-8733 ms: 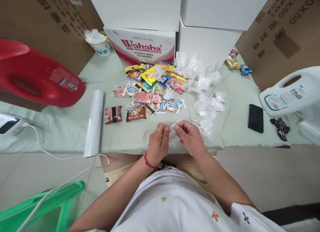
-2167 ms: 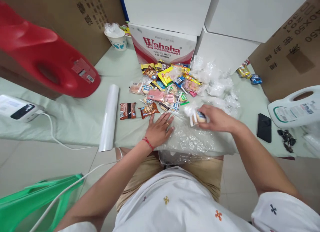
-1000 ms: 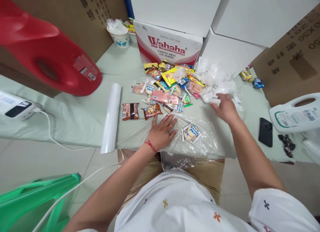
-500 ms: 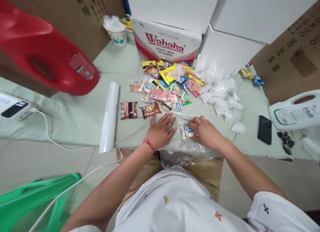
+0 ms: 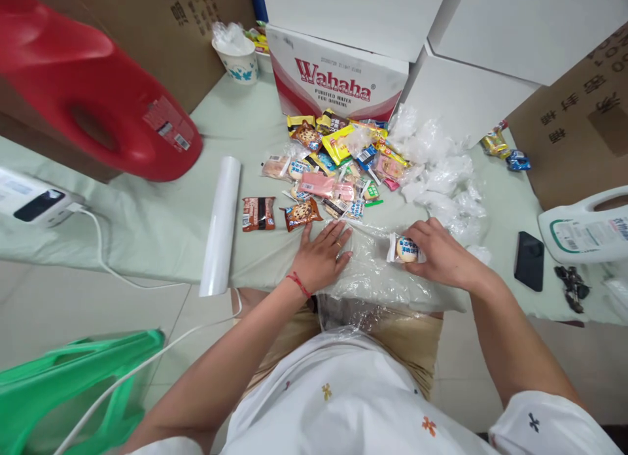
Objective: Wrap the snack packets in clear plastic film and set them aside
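Observation:
My right hand (image 5: 439, 252) grips a small wrapped biscuit (image 5: 405, 249) with blue print, above the table's front part. Flat on the clear plastic film (image 5: 367, 272) lies my left hand (image 5: 321, 255), fingers spread. Just beyond its fingertips rest a brown-wrapped cookie (image 5: 301, 214) and a packet with a brown and dark wrapper (image 5: 258, 214). Farther back is a heap of wrapped snacks (image 5: 338, 161) in pink, yellow, blue and brown. The film spreads over the table's front edge and hangs down toward my lap.
A white roll (image 5: 220, 226) stands left of my left hand. Crumpled clear plastic (image 5: 436, 174) sits right of the snacks, before a Wahaha carton (image 5: 338, 82). At right are a phone (image 5: 529, 261) and a white jug (image 5: 583, 226); at left, a red jug (image 5: 122, 115) and a power bank (image 5: 39, 200).
My right hand has moved to the right, carrying the small wrapped biscuit off its earlier spot. My left hand stays flat in place on the film. The view has shifted slightly.

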{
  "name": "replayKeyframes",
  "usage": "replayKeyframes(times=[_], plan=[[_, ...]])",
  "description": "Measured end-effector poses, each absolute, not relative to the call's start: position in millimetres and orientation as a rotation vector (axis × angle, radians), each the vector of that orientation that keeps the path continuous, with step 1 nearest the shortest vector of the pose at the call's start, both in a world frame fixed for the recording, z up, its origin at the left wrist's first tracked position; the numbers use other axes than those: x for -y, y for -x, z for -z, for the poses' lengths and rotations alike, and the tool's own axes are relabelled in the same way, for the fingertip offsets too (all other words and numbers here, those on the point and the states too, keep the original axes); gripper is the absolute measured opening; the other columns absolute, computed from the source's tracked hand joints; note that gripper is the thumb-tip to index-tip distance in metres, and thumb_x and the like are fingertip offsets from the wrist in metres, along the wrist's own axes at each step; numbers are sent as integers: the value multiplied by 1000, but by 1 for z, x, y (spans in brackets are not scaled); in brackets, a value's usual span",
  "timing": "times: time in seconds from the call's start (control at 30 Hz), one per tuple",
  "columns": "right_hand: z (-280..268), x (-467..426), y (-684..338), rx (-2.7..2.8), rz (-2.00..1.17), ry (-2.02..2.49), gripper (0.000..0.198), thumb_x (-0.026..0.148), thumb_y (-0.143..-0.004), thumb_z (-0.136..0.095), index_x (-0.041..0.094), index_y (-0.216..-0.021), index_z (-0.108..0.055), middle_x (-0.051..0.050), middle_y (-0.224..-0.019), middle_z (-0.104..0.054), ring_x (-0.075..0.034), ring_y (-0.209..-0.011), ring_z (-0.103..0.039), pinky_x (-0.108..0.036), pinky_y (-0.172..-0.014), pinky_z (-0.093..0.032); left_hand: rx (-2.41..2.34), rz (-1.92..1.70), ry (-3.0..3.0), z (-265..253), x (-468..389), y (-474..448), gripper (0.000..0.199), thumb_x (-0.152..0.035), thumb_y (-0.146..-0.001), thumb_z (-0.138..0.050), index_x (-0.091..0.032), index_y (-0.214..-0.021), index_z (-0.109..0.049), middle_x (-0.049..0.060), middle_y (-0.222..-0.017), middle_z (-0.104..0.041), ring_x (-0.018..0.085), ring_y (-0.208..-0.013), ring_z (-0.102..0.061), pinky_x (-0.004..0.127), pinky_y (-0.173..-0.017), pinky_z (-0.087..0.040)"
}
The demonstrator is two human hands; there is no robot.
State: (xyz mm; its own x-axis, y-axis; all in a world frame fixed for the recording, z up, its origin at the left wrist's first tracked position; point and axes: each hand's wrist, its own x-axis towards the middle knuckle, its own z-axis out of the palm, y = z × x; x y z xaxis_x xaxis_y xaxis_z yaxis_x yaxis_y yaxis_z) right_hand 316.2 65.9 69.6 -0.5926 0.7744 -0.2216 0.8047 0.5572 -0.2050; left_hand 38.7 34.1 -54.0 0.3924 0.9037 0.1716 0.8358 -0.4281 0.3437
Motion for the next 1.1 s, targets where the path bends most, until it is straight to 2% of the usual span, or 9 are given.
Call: replayKeyframes(times=[0.2, 0.33, 0.4, 0.5, 0.67, 0.8, 0.93, 1.03, 1.1], plan=[[-51, -59, -275, -2655, 434, -1137, 36, 33, -82, -78, 18, -113, -65, -14, -113, -62, -33, -106, -50, -42, -88, -43, -1543, -491, -2442, 52, -34, -39, 53, -45, -107, -36, -29, -156, -46, 6, -166, -39, 27, -153, -38, 63, -129, -9], [-38, -75, -264, -2626, 527, -1078, 54, 43, -81, -81, 18, -126, -64, -16, -120, -65, -33, -111, -54, -40, -88, -45, -1544, -489, -2431, 51, -34, -38, 53, -47, -107, -35, -30, -157, -45, 6, -166, -39, 27, -154, -37, 62, -129, -8], [-38, -95, -262, -2632, 587, -1229, 50, 48, -90, -72, 18, -129, -63, -15, -120, -67, -30, -107, -59, -37, -87, -46, -1544, -492, -2431, 51, -34, -38, 54, -46, -107, -36, -30, -157, -44, 6, -166, -39, 27, -154, -37, 61, -129, -8], [-32, -129, -248, -2432, 527, -1709, 36, 46, -100, -54, 17, -116, -68, -15, -109, -73, -29, -99, -66, -34, -80, -46, -1545, -486, -2430, 51, -34, -38, 54, -46, -107, -36, -30, -157, -44, 6, -166, -39, 27, -154, -38, 61, -129, -7], [1, -165, -209, -2229, 597, -2198, 43, 43, -89, -67, 14, -120, -64, -18, -113, -74, -32, -104, -68, -35, -82, -48, -1542, -478, -2440, 52, -35, -38, 53, -46, -107, -36, -29, -157, -45, 7, -165, -40, 28, -154, -38, 62, -129, -7], [17, -172, -214, -2115, 1099, -2553, 42, 40, -72, -80, 15, -103, -67, -6, -88, -72, -22, -80, -65, -30, -70, -48, -1536, -482, -2452, 53, -35, -37, 53, -46, -107, -35, -29, -156, -46, 7, -166, -39, 27, -154, -38, 62, -129, -6], [0, -166, -256, -1992, 1572, -2601, 38, 44, -59, -84, 15, -75, -66, 2, -65, -59, -11, -58, -48, -25, -55, -37, -1545, -507, -2444, 54, -35, -38, 53, -45, -107, -36, -28, -156, -47, 8, -165, -40, 28, -153, -39, 62, -129, -7], [-29, -151, -294, -2135, 1738, -2438, 44, 48, -60, -85, 16, -85, -70, 2, -68, -61, -9, -57, -44, -24, -53, -33, -1546, -514, -2440, 55, -34, -38, 53, -45, -107, -37, -27, -155, -47, 8, -165, -41, 28, -153, -39, 62, -129, -8], [-48, -138, -310, -2236, 1823, -2156, 46, 51, -68, -82, 17, -97, -74, 0, -75, -67, -11, -60, -50, -24, -55, -37, -1545, -514, -2439, 55, -34, -38, 53, -45, -106, -38, -27, -155, -48, 8, -165, -41, 28, -153, -39, 63, -128, -8]])
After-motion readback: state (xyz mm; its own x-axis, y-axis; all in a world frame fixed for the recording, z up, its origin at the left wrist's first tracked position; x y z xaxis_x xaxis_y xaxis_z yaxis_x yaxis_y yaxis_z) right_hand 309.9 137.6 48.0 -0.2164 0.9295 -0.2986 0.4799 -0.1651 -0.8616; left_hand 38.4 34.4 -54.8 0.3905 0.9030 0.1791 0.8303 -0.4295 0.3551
